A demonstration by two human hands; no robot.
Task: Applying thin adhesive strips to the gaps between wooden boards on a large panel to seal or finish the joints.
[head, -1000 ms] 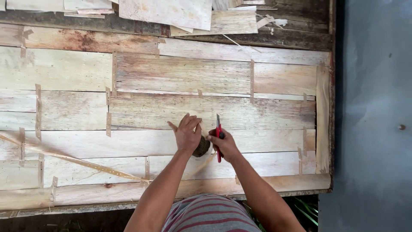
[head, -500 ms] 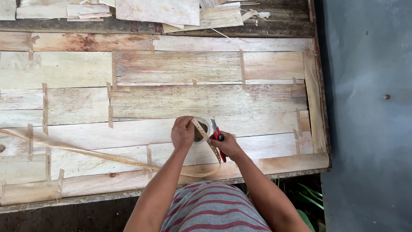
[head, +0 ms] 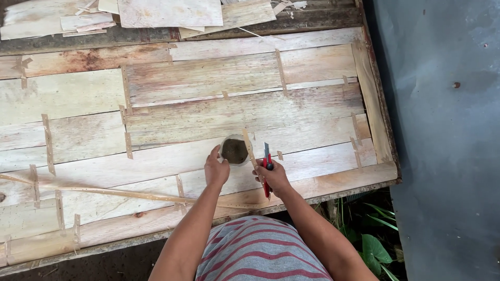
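Note:
My left hand [head: 215, 169] rests on the rim of a small white cup [head: 235, 150] of dark brown paste that stands on pale wood veneer sheets [head: 198, 83]. My right hand [head: 273, 176] grips a red utility knife [head: 267, 169] with its blade pointing away from me. The same hand also pinches the end of a thin tan strip [head: 249, 147], which leans over the cup's right edge. A long thin strip [head: 120, 193] trails left across the sheets from under my hands.
Short tape strips [head: 48, 143] join the veneer sheets across the work table, whose near edge [head: 333, 190] runs below my hands. Loose veneer pieces [head: 172, 11] pile at the far side. A grey floor [head: 448, 130] lies right, green plants [head: 372, 244] below.
My left hand has come off the top of the cup and now sits at its left rim, so the dark paste shows. The view has shifted, so the table looks further left.

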